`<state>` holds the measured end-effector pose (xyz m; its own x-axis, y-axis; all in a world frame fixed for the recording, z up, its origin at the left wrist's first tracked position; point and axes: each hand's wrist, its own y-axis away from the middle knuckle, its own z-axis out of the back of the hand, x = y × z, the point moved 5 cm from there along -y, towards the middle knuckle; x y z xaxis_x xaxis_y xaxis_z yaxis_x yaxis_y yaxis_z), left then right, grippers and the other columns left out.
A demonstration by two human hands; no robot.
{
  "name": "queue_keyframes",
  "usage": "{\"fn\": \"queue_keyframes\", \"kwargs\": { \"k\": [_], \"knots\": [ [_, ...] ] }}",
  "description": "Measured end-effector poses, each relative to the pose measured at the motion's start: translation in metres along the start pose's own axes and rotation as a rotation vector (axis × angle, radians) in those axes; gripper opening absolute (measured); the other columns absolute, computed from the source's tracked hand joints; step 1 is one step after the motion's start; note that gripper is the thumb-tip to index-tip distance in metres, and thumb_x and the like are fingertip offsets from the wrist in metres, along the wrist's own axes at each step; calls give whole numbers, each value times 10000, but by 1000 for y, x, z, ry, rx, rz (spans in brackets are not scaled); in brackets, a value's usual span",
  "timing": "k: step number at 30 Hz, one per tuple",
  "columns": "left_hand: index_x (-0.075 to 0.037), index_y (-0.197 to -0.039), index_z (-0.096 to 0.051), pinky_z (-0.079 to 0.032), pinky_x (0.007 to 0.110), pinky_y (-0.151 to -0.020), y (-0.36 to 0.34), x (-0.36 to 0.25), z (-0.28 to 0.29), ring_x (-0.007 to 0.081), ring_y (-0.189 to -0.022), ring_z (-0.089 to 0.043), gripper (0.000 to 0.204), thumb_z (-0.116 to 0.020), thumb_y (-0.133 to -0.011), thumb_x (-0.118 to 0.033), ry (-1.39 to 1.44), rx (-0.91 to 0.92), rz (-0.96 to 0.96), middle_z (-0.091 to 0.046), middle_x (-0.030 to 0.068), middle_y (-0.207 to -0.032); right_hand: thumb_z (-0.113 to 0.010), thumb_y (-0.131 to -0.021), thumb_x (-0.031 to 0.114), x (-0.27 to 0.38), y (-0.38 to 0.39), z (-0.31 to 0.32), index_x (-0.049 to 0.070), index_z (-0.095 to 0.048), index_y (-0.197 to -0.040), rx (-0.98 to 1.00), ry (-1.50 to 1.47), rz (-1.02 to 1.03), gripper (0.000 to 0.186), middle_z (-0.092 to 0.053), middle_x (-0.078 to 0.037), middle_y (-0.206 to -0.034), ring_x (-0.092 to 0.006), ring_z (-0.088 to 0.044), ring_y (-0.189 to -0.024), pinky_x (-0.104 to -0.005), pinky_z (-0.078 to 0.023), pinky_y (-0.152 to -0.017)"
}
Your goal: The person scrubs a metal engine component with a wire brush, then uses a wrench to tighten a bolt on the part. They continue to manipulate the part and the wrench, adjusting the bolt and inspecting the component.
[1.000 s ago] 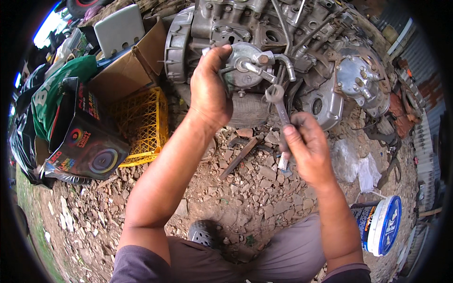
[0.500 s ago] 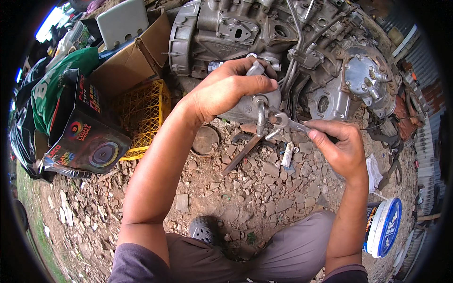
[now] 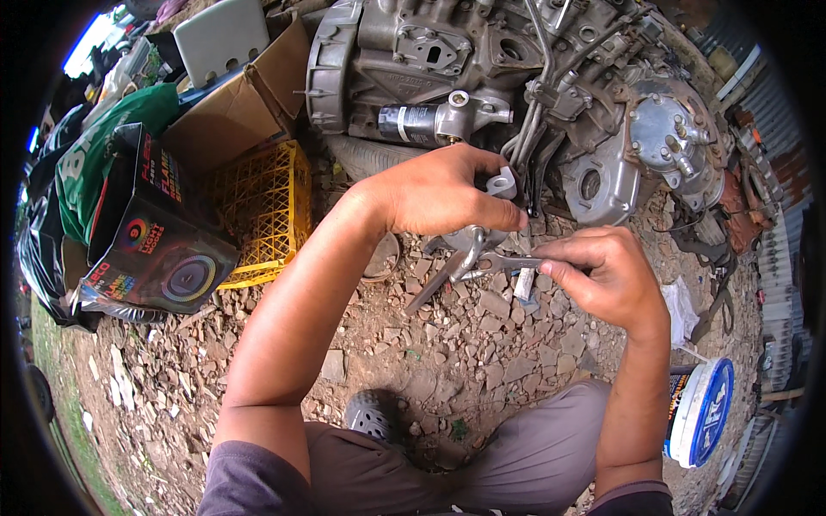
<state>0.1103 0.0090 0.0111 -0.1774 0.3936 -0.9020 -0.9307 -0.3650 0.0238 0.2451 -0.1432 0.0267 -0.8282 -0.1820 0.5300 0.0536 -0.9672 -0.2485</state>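
Observation:
My left hand (image 3: pixel 443 191) is closed over a grey metal casting (image 3: pixel 502 182), covering most of it. A lug with a hole shows past my fingers, and a short bent metal pipe (image 3: pixel 477 245) sticks out below. My right hand (image 3: pixel 602 271) pinches the shank of a wrench (image 3: pixel 516 262) between thumb and fingers. The jaw of the wrench lies at the pipe's lower end; whether it grips a nut there I cannot tell. Under the casting, a flat metal bar (image 3: pixel 433 287) slants down to the stony ground.
A large engine block (image 3: pixel 413 73) fills the far side, with a black cylindrical filter (image 3: pixel 413 124) against it. Left are a yellow crate (image 3: pixel 280 202), a cardboard box (image 3: pixel 228 112) and a black printed box (image 3: pixel 163 232). A blue-lidded bucket (image 3: pixel 710 413) lies on the right.
My left hand has brought the casting nearer to me and tipped it, uncovering the black filter behind. My right hand and the wrench have shifted slightly nearer and left, the wrench now more level.

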Motion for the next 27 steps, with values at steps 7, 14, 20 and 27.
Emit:
{"fn": "queue_keyframes", "kwargs": {
  "k": [7,14,20,27],
  "knots": [
    [9,-1125,-687,-473,300,-915,5,-4,7,153,-973,-641,366,-756,-807,-158,169,-33,-12,-731,95,-1011,-758,-803,57,0,-2,-1,-5,-765,-930,-105,-20,-27,141,-729,-155,-793,-261,-703,-684,-343,-524,-637],
    [24,-1109,-691,-515,301,-887,13,-11,13,154,-929,-668,386,-739,-732,-41,194,-115,-78,-728,72,-978,-775,-800,117,1,-8,5,49,-776,-888,-163,73,49,111,-732,-125,-791,-278,-709,-711,-359,-516,-636],
    [25,-1095,-700,-518,282,-847,16,-17,19,125,-880,-649,395,-723,-707,-50,282,-244,-109,-721,50,-944,-776,-805,101,-5,-10,11,39,-773,-882,-250,24,35,100,-733,-120,-784,-253,-702,-691,-338,-510,-633],
    [36,-1221,-617,-520,268,-781,25,-32,22,150,-824,-676,523,-654,-706,-45,409,-338,-195,-730,106,-971,-766,-855,81,-16,-4,18,-6,-765,-924,-334,-199,-2,111,-739,-100,-809,-154,-669,-711,-281,-499,-654]
  ]
}}
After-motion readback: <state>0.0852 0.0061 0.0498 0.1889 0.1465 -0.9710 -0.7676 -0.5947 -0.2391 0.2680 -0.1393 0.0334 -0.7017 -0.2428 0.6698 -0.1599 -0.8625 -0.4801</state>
